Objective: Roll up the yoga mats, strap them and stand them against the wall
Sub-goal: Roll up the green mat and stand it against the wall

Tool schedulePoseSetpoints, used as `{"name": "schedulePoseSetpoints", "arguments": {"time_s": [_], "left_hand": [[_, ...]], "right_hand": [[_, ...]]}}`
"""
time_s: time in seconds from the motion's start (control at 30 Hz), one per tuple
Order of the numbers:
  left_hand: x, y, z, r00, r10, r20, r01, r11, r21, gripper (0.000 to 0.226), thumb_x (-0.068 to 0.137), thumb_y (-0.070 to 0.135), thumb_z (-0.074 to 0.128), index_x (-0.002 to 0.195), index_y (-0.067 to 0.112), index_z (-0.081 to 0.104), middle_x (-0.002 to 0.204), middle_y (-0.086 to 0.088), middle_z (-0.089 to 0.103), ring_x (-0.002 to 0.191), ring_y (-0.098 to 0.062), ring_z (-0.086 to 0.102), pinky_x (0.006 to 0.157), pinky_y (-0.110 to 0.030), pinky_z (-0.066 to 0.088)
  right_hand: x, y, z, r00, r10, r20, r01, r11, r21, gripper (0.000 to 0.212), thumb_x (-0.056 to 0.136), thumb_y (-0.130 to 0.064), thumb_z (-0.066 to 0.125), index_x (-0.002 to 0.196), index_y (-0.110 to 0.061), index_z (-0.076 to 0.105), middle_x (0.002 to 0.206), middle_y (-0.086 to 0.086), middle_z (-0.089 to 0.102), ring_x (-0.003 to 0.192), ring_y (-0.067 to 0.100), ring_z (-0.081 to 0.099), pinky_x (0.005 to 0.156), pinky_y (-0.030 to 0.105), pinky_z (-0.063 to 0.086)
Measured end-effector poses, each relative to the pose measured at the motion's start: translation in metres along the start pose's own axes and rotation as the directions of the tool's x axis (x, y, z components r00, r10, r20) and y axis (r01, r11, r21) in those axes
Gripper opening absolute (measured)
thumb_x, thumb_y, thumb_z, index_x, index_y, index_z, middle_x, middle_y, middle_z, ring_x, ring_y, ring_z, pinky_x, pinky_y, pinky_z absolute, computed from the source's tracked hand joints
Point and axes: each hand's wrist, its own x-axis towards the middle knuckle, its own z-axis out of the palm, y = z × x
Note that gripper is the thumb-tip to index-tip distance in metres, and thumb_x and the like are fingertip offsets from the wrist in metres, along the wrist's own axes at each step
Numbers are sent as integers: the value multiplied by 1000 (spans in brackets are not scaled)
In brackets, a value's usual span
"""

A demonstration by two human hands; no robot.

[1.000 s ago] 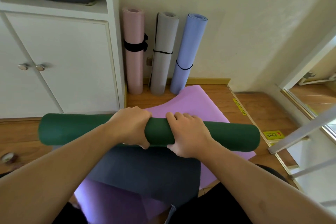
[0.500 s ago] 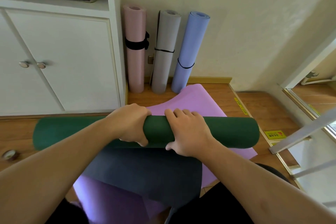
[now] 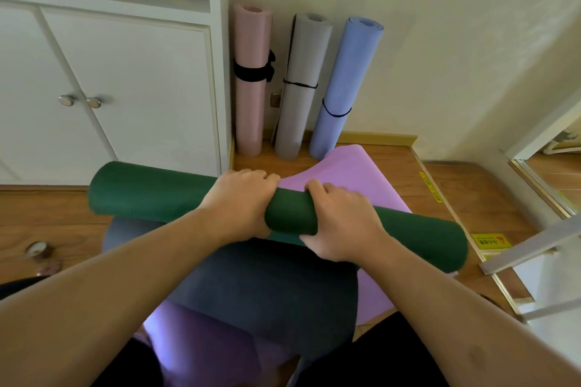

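A rolled dark green yoga mat (image 3: 147, 192) lies crosswise in front of me, tilted with its left end higher. My left hand (image 3: 242, 201) grips the roll near its middle, fingers curled over the top. Beside it, my right hand (image 3: 339, 223) grips the roll too, thumb underneath. A dark grey mat (image 3: 276, 289) spreads flat below the roll, on top of a pink-purple mat (image 3: 361, 173) on the floor. Three strapped rolls stand against the wall: pink (image 3: 251, 41), grey (image 3: 305, 50), blue (image 3: 352, 63).
A white cabinet (image 3: 135, 88) with two knobs stands at the left beside the standing rolls. Tape rolls (image 3: 39, 250) lie on the wooden floor at the left. A metal door track (image 3: 452, 214) and a white frame (image 3: 528, 248) border the right.
The green roll has turned from level to slanted: its left end rose and shifted right, its right end dropped toward me. Both hands kept their grip and moved slightly right.
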Motion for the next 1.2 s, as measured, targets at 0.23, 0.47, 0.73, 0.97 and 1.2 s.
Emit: {"name": "schedulePoseSetpoints", "arguments": {"time_s": [0.23, 0.47, 0.73, 0.97, 1.2], "left_hand": [[-1, -3, -15, 976, -48, 211, 71, 992, -106, 54, 61, 60, 85, 102, 35, 60, 86, 11, 66, 78, -9, 63, 69, -32, 58], [-6, -1, 3, 997, 78, 18, -80, 979, 188, 86, 62, 64, 83, 129, 27, 44, 117, 5, 54, 105, -21, 57, 91, -37, 50], [-3, -4, -13, 990, -42, 136, 54, 995, -85, 55, 61, 54, 86, 99, 29, 55, 84, 11, 60, 76, -12, 60, 65, -32, 55], [-7, -5, -10, 973, 0, 230, 14, 998, -58, 64, 61, 61, 85, 111, 34, 55, 97, 11, 64, 84, -10, 62, 77, -33, 58], [-4, 4, 5, 998, 20, 64, -30, 986, 162, 82, 64, 52, 86, 129, 20, 47, 114, -2, 60, 102, -25, 59, 83, -38, 48]], "right_hand": [[-3, -6, -2, 999, -17, 45, 21, 997, -76, 83, 79, -67, 77, 137, -24, 37, 114, 0, 63, 102, 27, 63, 81, 40, 52], [5, -2, -6, 989, 30, 142, -36, 998, 43, 63, 71, -64, 77, 112, -28, 46, 93, -6, 64, 81, 21, 64, 72, 41, 59], [-4, -2, -1, 997, -21, 81, 22, 1000, -9, 102, 65, -79, 80, 144, -30, 36, 129, -5, 59, 114, 23, 59, 101, 42, 50], [-1, -7, -1, 992, -38, 117, 41, 999, -23, 69, 77, -66, 75, 122, -26, 43, 102, -4, 64, 90, 23, 65, 77, 41, 58], [0, -3, -4, 978, 8, 206, -30, 994, 104, 64, 72, -71, 74, 116, -33, 47, 100, -9, 65, 87, 16, 64, 77, 38, 59]]}}
